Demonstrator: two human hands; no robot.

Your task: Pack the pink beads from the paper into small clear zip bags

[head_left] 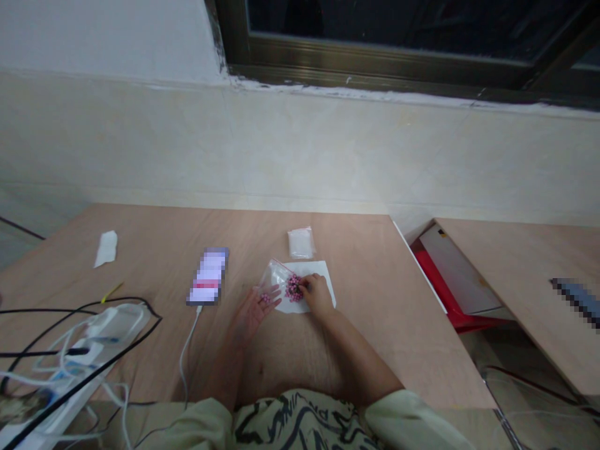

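A small heap of pink and dark beads (293, 288) lies on a sheet of white paper (323, 269). My right hand (317, 294) reaches in from the right, thumb and fingers pinched together at the heap's edge; what sits between the fingertips is too small to make out. To the left of the heap, my left hand (253, 310) is turned palm up with its fingers loosely spread, and a few pink beads (265, 298) rest in it. Just behind that hand, a clear zip bag (273, 272) partly overlaps the paper.
A packet of clear bags (300, 242) lies behind the paper. Left are a phone (209, 275) on a white cable, a white scrap (106, 248) and a power strip (117, 319) with tangled cords. A second table (529, 262) stands right, across a gap.
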